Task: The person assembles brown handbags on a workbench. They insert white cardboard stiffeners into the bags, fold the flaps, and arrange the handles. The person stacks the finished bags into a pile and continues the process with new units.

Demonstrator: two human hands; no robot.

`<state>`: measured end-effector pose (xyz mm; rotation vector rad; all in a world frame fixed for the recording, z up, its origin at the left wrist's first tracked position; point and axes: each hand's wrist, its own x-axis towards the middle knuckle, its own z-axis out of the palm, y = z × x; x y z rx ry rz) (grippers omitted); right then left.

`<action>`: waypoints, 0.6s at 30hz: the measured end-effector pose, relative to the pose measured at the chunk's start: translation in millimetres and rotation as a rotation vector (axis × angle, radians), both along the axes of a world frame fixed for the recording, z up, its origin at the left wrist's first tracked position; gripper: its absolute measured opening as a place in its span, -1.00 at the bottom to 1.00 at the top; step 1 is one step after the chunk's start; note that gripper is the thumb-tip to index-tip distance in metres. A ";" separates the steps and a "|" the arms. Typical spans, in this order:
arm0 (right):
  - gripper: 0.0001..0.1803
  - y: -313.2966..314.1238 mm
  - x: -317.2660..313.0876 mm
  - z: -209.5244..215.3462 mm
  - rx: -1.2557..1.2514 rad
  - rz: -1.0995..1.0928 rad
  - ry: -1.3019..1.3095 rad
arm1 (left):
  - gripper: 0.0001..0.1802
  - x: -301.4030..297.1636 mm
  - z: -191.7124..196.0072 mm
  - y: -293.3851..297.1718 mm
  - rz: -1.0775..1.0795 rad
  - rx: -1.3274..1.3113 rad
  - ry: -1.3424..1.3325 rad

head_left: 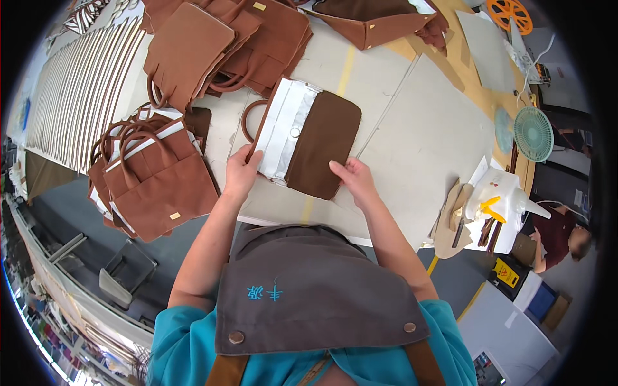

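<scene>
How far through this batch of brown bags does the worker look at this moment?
Looks done: a stack of brown handled bags lies at the person's left. In hand: the left hand and right hand hold the edges of a brown and white bag piece. Seemingly left: another bag pile further back.

The brown bag (306, 141) hides part of its round handle (250, 119) at nine o'clock; the left hand (239, 172) fingers' tips tuck under its white lining.

I wear a teal short-sleeved top, my forearms bare down to my fingers (252, 156). Behind them hangs my grey apron bib with small blue embroidery, 2 metal snaps and 2 brown straps.
</scene>
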<state>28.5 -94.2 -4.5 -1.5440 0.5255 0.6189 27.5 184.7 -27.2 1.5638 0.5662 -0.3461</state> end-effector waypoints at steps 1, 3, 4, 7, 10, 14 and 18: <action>-0.70 -2.5 5.0 -3.8 0.003 -0.047 -0.010 | -0.74 0.5 0.2 -0.5 0.002 -0.013 -0.002; -0.67 -3.9 16.4 -9.0 0.012 -0.141 -0.026 | -0.73 0.1 -6.3 1.8 -0.052 0.064 -0.035; -0.63 -3.0 22.0 -12.1 0.021 -0.186 -0.029 | -0.72 -0.6 -9.2 3.4 -0.078 0.102 -0.051; -0.61 0.5 43.8 -12.6 -0.093 -0.255 -0.074 | -0.69 2.7 -8.7 3.1 -0.130 0.223 -0.090; -0.63 0.1 57.9 -17.3 -0.054 -0.323 -0.148 | -0.69 6.9 -4.1 -0.9 -0.149 0.247 -0.090; -0.74 8.6 64.6 -1.6 0.004 -0.201 -0.144 | -0.70 9.6 -5.4 -0.2 -0.190 0.307 -0.105; -0.78 10.1 46.5 10.9 -0.110 -0.023 -0.288 | -0.77 7.2 3.4 -1.1 -0.100 0.161 -0.110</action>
